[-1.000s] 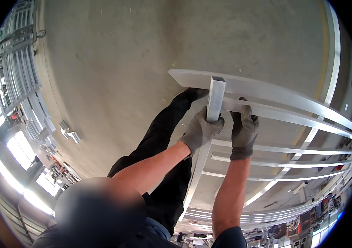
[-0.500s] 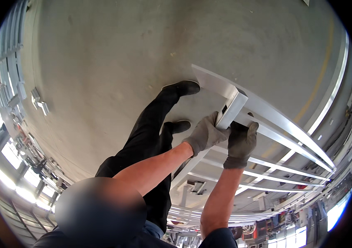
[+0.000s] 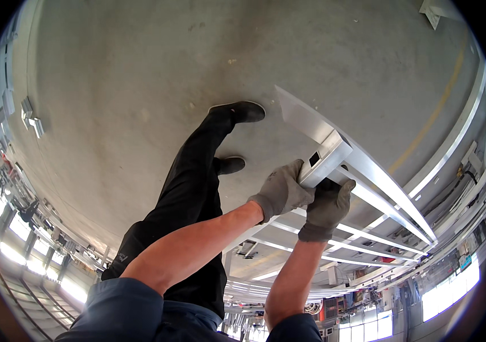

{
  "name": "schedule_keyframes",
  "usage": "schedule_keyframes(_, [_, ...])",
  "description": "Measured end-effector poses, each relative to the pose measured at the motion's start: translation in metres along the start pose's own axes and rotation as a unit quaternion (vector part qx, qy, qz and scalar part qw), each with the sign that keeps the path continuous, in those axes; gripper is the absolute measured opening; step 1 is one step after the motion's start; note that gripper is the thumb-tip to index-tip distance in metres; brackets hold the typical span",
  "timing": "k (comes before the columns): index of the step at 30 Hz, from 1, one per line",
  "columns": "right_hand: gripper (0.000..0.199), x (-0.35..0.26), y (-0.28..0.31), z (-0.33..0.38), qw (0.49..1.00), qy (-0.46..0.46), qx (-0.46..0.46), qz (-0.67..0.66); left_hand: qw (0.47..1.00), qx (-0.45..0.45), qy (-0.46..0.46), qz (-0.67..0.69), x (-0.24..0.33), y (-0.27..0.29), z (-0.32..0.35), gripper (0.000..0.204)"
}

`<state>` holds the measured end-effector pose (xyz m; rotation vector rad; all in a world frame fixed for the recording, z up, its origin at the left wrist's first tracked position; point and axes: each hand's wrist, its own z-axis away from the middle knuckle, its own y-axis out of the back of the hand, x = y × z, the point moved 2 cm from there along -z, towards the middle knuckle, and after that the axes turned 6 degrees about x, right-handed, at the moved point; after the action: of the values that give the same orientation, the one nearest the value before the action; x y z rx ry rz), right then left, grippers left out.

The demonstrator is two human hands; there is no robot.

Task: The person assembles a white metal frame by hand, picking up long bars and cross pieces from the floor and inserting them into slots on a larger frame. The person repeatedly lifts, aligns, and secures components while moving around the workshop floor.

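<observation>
Both my hands wear grey work gloves and grip a long silver metal frame with several parallel bars. My left hand [image 3: 284,189] is closed on the near end of its square-tube crosspiece [image 3: 327,158], which has a dark rectangular cutout. Right beside it, my right hand [image 3: 328,206] is wrapped round the frame from the other side, thumb up; part of its fingers is hidden behind the tube. A flat bar [image 3: 303,115] of the frame points away past the crosspiece. The other bars [image 3: 394,194] stretch off to the right, clear of my feet.
Grey concrete floor [image 3: 134,74] spreads ahead, with a yellow line [image 3: 437,117] at the right. My dark shoe [image 3: 247,112] is left of the frame. Small metal pieces [image 3: 32,118] lie far left. Another long metal profile [image 3: 454,142] curves along the right, and a white metal part [image 3: 434,14] shows top right.
My view has turned a little. The frame's near end sits slightly farther from my feet, and its far end has shifted left in the picture. Both hands keep their grip.
</observation>
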<state>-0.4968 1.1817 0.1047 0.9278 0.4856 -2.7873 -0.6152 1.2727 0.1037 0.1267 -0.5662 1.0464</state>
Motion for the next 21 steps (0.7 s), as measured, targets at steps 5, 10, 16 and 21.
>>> schedule_keyframes(5, [0.060,0.005,-0.006,0.003,0.998,0.012,0.032,0.044,1.000,0.016,-0.013,-0.007,-0.016,-0.006,-0.001,0.039])
schedule_keyframes(10, [0.062,0.006,0.007,0.002,0.998,0.016,0.040,0.042,0.999,0.009,0.042,-0.021,0.002,-0.006,0.006,0.045])
schedule_keyframes(16, [0.025,0.019,0.031,0.014,0.997,0.004,0.040,0.063,0.998,0.019,-0.028,0.062,-0.044,-0.020,0.000,0.028])
schedule_keyframes(21, [0.047,0.005,0.056,0.079,0.986,-0.014,0.160,-0.049,0.998,0.031,-0.019,-0.047,-0.052,-0.020,0.028,0.048])
